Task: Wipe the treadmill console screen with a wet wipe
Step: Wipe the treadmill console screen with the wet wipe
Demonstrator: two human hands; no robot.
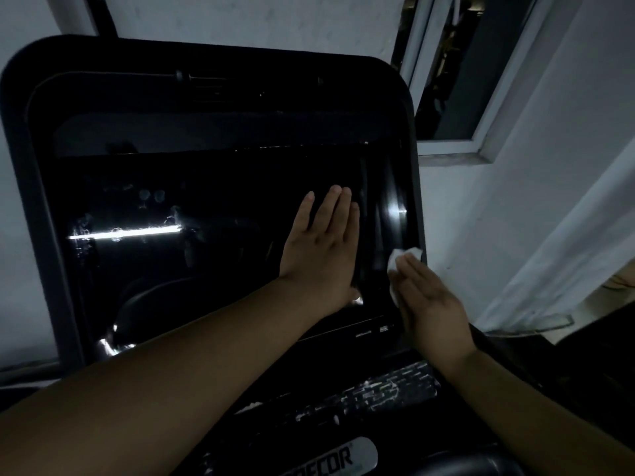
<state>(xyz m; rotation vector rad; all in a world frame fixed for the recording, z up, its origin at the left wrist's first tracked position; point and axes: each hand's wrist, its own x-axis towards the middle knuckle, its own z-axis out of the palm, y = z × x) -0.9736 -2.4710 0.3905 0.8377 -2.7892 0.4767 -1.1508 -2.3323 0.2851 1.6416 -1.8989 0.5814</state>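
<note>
The treadmill console screen [192, 207] is a large dark glossy panel in a black rounded frame, filling the left and middle of the head view. It shows smudges and a bright strip of reflected light. My left hand [323, 245] lies flat on the right part of the screen, fingers together and pointing up, holding nothing. My right hand [429, 300] presses a white wet wipe [398, 259] against the screen's lower right edge. Only the wipe's top and left edge show from under my fingers.
Below the screen sits a worn control strip [371, 393] and a silver brand badge [336, 456]. A white wall [515, 218] stands behind, with a window frame [457, 146] at upper right and a pale curtain [567, 255] hanging at the right.
</note>
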